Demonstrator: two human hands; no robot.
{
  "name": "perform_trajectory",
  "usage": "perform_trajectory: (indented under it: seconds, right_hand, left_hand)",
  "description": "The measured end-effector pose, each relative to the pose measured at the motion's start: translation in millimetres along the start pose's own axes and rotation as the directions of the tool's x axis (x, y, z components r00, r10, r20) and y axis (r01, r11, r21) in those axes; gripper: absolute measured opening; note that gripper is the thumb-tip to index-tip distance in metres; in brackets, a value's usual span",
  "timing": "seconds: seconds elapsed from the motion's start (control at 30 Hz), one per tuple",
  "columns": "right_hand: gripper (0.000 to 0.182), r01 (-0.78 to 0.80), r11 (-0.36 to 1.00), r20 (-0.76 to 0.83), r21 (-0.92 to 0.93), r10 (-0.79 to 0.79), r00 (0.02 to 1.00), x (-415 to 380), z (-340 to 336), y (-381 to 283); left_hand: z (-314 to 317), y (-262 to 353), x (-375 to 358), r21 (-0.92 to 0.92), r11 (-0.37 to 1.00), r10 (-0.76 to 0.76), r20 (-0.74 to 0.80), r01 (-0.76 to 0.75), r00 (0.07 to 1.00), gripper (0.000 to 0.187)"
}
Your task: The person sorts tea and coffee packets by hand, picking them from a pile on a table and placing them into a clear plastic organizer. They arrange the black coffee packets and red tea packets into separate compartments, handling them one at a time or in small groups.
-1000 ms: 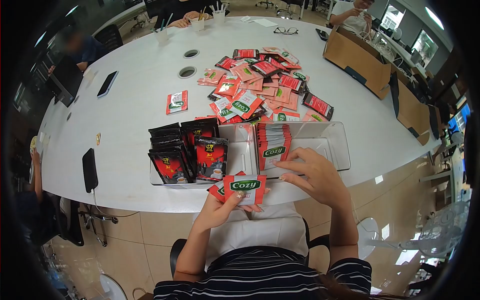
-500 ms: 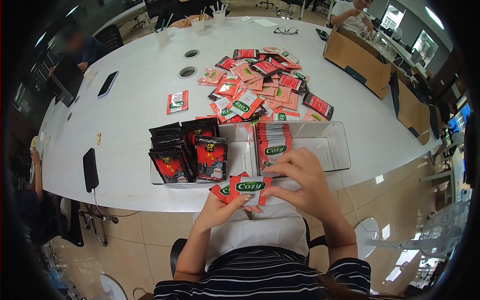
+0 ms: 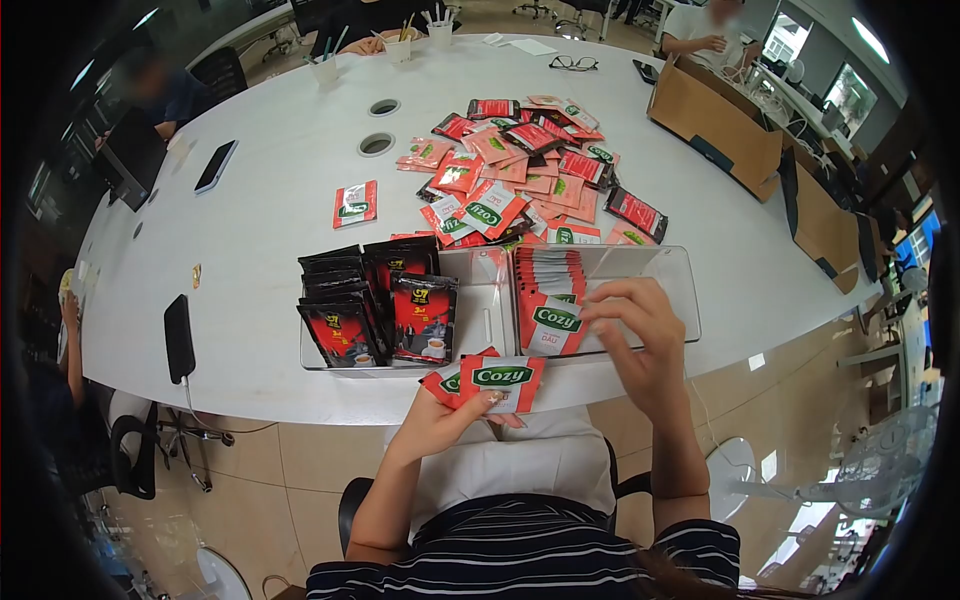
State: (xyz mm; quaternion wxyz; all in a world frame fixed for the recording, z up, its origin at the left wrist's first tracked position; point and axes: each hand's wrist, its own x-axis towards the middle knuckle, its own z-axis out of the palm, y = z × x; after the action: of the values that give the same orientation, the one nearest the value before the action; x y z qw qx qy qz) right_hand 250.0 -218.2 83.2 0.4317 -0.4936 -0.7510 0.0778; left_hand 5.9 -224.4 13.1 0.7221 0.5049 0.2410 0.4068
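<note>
My left hand (image 3: 447,413) holds a few red-and-white Cozy packets (image 3: 502,375) fanned out, thumb on the front one, just below the clear box. My right hand (image 3: 640,335) is over the right-hand box, its fingertips at the right edge of a tilted Cozy packet (image 3: 555,322). Behind that packet stands a row of upright Cozy packets (image 3: 549,262). The left-hand clear box (image 3: 480,300) holds black-and-red G7 sachets (image 3: 424,315) in two stacks.
A loose pile of red, pink and dark packets (image 3: 520,170) lies beyond the boxes, with a single packet (image 3: 355,204) to its left. Two phones (image 3: 180,338), glasses (image 3: 573,63), cups of pens (image 3: 397,48) and cardboard boxes (image 3: 715,120) surround it. Other people sit around the table.
My right hand has moved up and right from beside the packets in my left hand. A tilted Cozy packet now shows at the front of the row. My left hand has hardly moved.
</note>
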Motion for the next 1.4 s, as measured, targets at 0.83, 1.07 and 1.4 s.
perform_trajectory:
  seconds: [0.83,1.07,1.4]
  right_hand:
    - [0.023,0.11,0.978,0.131,0.18,-0.135,0.982,-7,21,-19]
    - [0.016,-0.033,0.966,-0.326,0.256,0.119,0.938,-8,9,-5]
    - [0.026,0.004,0.999,-0.139,-0.054,-0.012,0.99,1,19,-2]
  left_hand:
    - [-3,-2,-1,0.244,0.969,0.032,0.005,-0.032,0.999,0.037]
    - [4,1,7,0.034,0.994,0.103,0.048,-0.104,0.994,0.023]
    - [2,4,7,0.166,0.978,0.11,0.086,-0.123,0.99,0.013]
